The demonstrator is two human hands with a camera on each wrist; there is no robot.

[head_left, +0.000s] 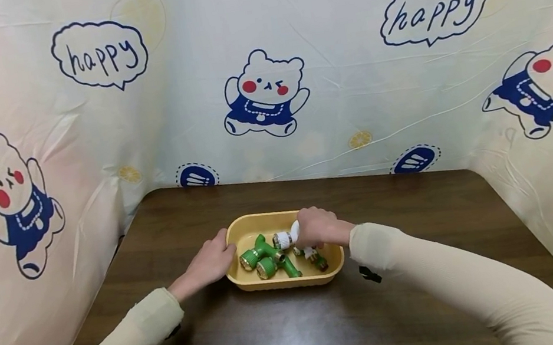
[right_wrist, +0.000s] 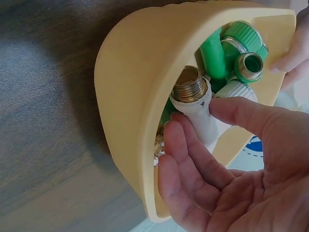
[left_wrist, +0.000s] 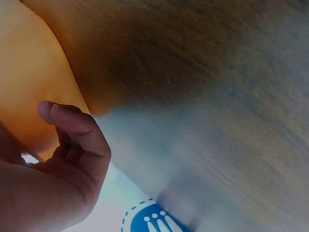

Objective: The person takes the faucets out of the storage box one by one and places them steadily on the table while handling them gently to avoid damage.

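Head cam's the far one: looks fwd & down from above my arms, w/ the bin (head_left: 285,283) nr 6 o'clock, table (head_left: 290,337) round it & printed cloth (head_left: 350,90) up at 12. L wrist cam's v. close & tilted: my left hand (left_wrist: 72,154) at 8, bin's side at 10, table filling 12 to 4. R wrist cam's close too, facing into the bin, my right hand (right_wrist: 236,164) at 4, white fitting (right_wrist: 199,118) nr centre. Head & R wrist share the bin's inside; all 3 catch my left hand, R wrist just partly, at 2.
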